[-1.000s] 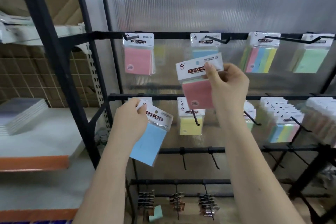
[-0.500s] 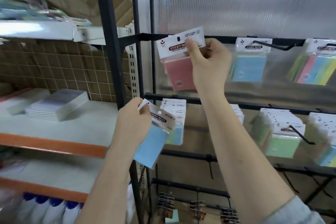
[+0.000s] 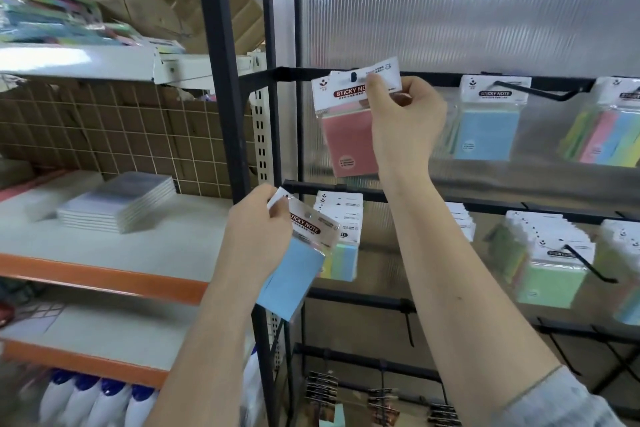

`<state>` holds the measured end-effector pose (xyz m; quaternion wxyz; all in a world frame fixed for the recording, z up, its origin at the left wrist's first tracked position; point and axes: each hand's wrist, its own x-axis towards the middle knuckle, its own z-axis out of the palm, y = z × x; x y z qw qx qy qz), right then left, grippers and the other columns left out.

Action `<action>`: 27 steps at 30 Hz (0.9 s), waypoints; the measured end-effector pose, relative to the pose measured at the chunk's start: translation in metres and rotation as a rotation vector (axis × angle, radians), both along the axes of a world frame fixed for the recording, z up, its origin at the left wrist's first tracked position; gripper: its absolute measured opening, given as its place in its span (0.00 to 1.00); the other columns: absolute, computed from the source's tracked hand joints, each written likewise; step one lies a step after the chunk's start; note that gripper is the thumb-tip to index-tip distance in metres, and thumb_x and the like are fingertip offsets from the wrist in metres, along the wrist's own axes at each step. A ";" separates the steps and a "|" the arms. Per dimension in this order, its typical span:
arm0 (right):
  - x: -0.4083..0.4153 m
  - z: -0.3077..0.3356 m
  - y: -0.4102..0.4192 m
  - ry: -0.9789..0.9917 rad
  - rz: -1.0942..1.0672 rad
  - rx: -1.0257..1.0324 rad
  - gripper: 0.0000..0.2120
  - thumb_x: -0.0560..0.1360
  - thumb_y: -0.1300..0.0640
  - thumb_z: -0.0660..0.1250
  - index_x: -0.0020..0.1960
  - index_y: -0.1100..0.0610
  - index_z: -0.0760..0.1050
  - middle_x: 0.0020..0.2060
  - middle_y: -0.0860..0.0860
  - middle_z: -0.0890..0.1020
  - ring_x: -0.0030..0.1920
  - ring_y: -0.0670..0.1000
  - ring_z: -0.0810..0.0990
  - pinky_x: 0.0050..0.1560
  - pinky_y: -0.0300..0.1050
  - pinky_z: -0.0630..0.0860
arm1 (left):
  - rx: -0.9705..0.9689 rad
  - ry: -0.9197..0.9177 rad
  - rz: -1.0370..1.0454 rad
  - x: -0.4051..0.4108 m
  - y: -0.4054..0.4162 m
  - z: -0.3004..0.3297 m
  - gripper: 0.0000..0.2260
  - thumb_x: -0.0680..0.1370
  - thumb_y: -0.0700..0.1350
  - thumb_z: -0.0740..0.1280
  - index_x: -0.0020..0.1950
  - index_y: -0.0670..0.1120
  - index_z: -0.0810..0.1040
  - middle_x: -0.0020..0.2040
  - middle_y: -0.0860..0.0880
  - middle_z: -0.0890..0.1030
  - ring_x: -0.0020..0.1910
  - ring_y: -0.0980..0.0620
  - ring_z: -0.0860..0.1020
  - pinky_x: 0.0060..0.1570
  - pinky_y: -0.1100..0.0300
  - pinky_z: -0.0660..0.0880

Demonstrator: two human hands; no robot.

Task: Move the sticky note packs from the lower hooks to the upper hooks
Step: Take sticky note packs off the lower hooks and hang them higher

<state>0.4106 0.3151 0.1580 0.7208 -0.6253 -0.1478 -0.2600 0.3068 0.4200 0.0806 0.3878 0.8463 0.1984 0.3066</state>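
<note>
Right hand is pinching the white header card of a pink sticky note pack, thumb on the front, fingers curled behind, holding it up at the top rail with the hang hole at rail level; whether the hole is on an upper hook there cannot be told, that hook is hidden behind the card. Left hand is gripping a blue sticky note pack by its header, pack hanging tilted in front of the lower row, on no hook. Packs are looking light, a stiff paper block in a crinkly clear sleeve that is likely slippery; the card header is the firm part to pinch, beside the hole, keeping the hole clear for the hook tip. The card could bend or tear at the hole if forced. Farther right on the top rail a blue pack is hanging on a black hook, and a striped multicolour pack is partly cut off at the frame edge. On the lower rail stacks of packs are hanging: a pastel stack just behind the left hand, a green stack to the right, more blurred at the edge. Binder clips at the bottom are dim and hard to read. Left of the rack, a white shelf is carrying a stack of clear-wrapped pads; bottles below are blurred.
</note>
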 end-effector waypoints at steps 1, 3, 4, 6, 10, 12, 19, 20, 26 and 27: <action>0.002 -0.001 0.000 0.003 0.006 -0.002 0.11 0.74 0.54 0.69 0.34 0.51 0.72 0.30 0.43 0.78 0.27 0.37 0.74 0.26 0.28 0.66 | 0.002 0.001 0.001 0.001 0.001 0.000 0.09 0.82 0.44 0.57 0.44 0.42 0.70 0.34 0.54 0.72 0.31 0.56 0.70 0.22 0.76 0.65; 0.005 -0.004 0.000 0.010 0.014 -0.011 0.11 0.74 0.54 0.69 0.34 0.51 0.72 0.30 0.43 0.78 0.27 0.36 0.73 0.26 0.27 0.65 | -0.004 0.005 0.003 0.002 0.002 0.000 0.09 0.82 0.45 0.57 0.45 0.42 0.71 0.35 0.53 0.73 0.32 0.56 0.71 0.21 0.76 0.65; 0.007 -0.005 0.000 0.015 0.015 -0.018 0.11 0.74 0.53 0.69 0.34 0.50 0.72 0.31 0.43 0.78 0.27 0.37 0.73 0.25 0.27 0.65 | -0.007 0.008 0.004 0.002 0.003 -0.001 0.09 0.82 0.45 0.57 0.46 0.42 0.71 0.36 0.53 0.74 0.33 0.57 0.72 0.21 0.76 0.65; 0.013 -0.007 0.003 0.029 0.011 -0.032 0.12 0.74 0.50 0.69 0.34 0.49 0.72 0.33 0.45 0.80 0.30 0.39 0.74 0.26 0.27 0.66 | -0.017 0.017 0.005 0.004 0.004 -0.001 0.10 0.82 0.46 0.57 0.47 0.42 0.71 0.38 0.53 0.76 0.34 0.57 0.74 0.21 0.75 0.66; 0.036 -0.010 0.009 0.083 0.008 -0.057 0.12 0.74 0.46 0.69 0.35 0.48 0.72 0.36 0.47 0.81 0.35 0.44 0.77 0.33 0.35 0.69 | -0.049 0.027 0.007 0.003 0.006 -0.002 0.09 0.82 0.47 0.56 0.43 0.47 0.70 0.38 0.56 0.76 0.34 0.60 0.76 0.21 0.75 0.68; 0.054 -0.009 0.011 0.122 0.009 -0.073 0.13 0.73 0.46 0.70 0.34 0.49 0.72 0.34 0.47 0.80 0.34 0.45 0.76 0.35 0.38 0.70 | -0.041 0.019 0.011 0.003 0.006 -0.001 0.10 0.82 0.47 0.56 0.43 0.47 0.70 0.38 0.57 0.76 0.34 0.61 0.76 0.22 0.74 0.69; 0.104 0.002 0.017 0.181 -0.054 -0.219 0.17 0.73 0.49 0.71 0.33 0.54 0.67 0.28 0.45 0.70 0.28 0.43 0.65 0.26 0.30 0.64 | -0.067 0.001 0.019 0.000 0.008 0.001 0.10 0.82 0.48 0.55 0.43 0.48 0.70 0.40 0.55 0.77 0.37 0.59 0.77 0.23 0.72 0.69; 0.108 0.003 0.018 0.183 -0.062 -0.236 0.17 0.73 0.50 0.71 0.33 0.53 0.66 0.28 0.45 0.70 0.28 0.43 0.65 0.25 0.29 0.64 | -0.073 -0.003 0.018 0.000 0.008 0.001 0.10 0.82 0.48 0.55 0.43 0.48 0.69 0.40 0.55 0.77 0.37 0.59 0.77 0.22 0.73 0.68; 0.125 0.005 0.019 0.168 -0.087 -0.311 0.19 0.73 0.51 0.71 0.33 0.50 0.62 0.31 0.44 0.69 0.31 0.42 0.66 0.29 0.33 0.60 | -0.087 -0.015 0.013 -0.002 0.007 0.002 0.10 0.82 0.47 0.56 0.40 0.50 0.68 0.39 0.56 0.76 0.37 0.57 0.77 0.21 0.75 0.66; 0.127 0.005 0.019 0.165 -0.087 -0.317 0.18 0.73 0.50 0.71 0.34 0.50 0.63 0.33 0.44 0.69 0.32 0.42 0.67 0.29 0.33 0.60 | -0.084 -0.018 0.016 -0.002 0.007 0.001 0.10 0.82 0.47 0.56 0.40 0.50 0.67 0.39 0.55 0.76 0.38 0.57 0.77 0.21 0.75 0.66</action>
